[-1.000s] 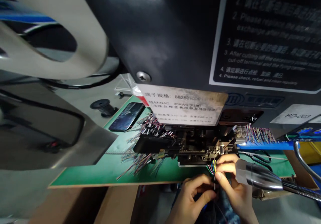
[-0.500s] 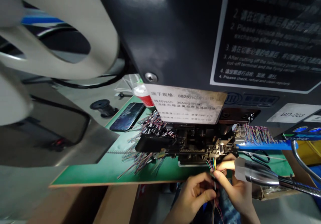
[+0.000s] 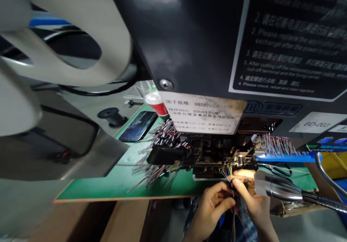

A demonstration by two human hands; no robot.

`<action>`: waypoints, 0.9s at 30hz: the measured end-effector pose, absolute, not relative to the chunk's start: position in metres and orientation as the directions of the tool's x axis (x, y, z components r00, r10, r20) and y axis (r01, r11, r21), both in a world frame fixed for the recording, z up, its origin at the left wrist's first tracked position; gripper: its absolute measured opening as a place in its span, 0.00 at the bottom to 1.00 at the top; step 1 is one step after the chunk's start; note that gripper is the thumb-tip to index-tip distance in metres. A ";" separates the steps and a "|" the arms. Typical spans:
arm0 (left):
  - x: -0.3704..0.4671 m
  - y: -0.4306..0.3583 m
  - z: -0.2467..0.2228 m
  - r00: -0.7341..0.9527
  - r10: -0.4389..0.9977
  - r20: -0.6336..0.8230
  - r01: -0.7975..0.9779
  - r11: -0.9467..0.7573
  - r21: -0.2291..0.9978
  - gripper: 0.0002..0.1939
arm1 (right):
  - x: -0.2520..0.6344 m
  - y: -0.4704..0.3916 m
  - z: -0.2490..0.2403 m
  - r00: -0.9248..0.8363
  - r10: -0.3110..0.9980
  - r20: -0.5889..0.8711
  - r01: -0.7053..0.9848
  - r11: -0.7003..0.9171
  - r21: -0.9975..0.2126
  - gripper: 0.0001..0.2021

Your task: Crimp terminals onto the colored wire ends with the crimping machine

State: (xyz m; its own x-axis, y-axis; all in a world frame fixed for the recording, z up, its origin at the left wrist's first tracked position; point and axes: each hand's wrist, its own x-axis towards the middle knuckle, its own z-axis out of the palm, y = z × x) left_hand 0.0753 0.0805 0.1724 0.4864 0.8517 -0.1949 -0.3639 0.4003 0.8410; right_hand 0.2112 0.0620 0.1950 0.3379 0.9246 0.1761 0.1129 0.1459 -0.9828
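A bundle of thin coloured wires (image 3: 228, 174) fans out just in front of the terminal crimping machine (image 3: 200, 50). My left hand (image 3: 214, 205) is closed around the dark cable (image 3: 233, 213) below the fan, thumb and fingers pinching it. With thumb and forefinger, my right hand (image 3: 248, 188) pinches the wires near their spread ends. Right above the fingertips is the crimping head (image 3: 235, 160) with its brass-coloured parts. The lower end of the cable hangs down over my lap. Part of my right hand is hidden behind the metal lamp head (image 3: 279, 186).
On the green table (image 3: 114, 188) lie piles of cut wires (image 3: 151, 171) and a phone (image 3: 138, 126), with a red-and-white cup (image 3: 157, 104) behind. To the right are a blue tray (image 3: 288, 158) holding more wires and scissors (image 3: 280, 169). A black spool (image 3: 112, 116) stands beyond the table.
The wire ends have drawn slightly back from the crimping head. My right fingers have shifted a little and straightened along the wires; my left hand keeps its grip.
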 end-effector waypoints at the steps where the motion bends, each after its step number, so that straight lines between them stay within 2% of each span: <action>1: 0.074 0.081 0.172 0.507 0.838 -0.203 -0.360 0.420 0.833 0.25 | 0.213 0.062 0.194 0.320 0.929 0.186 0.112 0.158 -0.981 0.07; 8: 0.069 0.081 0.173 0.548 0.809 -0.215 -0.347 0.453 0.821 0.26 | 0.216 0.062 0.190 0.243 0.954 0.175 0.067 0.164 -0.984 0.09; 15: 0.077 0.079 0.168 0.409 0.900 -0.151 -0.323 0.298 0.898 0.23 | 0.212 0.064 0.188 0.306 0.943 0.132 0.098 0.106 -0.989 0.09; 19: 0.081 0.079 0.164 0.318 0.943 -0.097 -0.264 0.186 0.946 0.17 | 0.213 0.066 0.193 0.322 0.939 0.119 0.075 0.100 -0.992 0.07; 23: 0.083 0.078 0.162 0.301 0.952 -0.055 -0.234 0.130 0.963 0.12 | 0.213 0.067 0.197 0.344 0.934 0.093 0.052 0.080 -0.995 0.07; 27: 0.083 0.077 0.160 0.300 0.953 -0.055 -0.237 0.130 0.963 0.11 | 0.212 0.068 0.200 0.332 0.939 0.090 0.040 0.081 -0.996 0.08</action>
State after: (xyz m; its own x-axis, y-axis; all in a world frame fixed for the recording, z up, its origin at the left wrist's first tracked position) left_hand 0.0828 0.0770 0.1598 0.2996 0.9525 -0.0548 -0.2367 0.1299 0.9629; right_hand 0.2122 0.0682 0.1998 0.3320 0.9390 0.0899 0.0399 0.0812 -0.9959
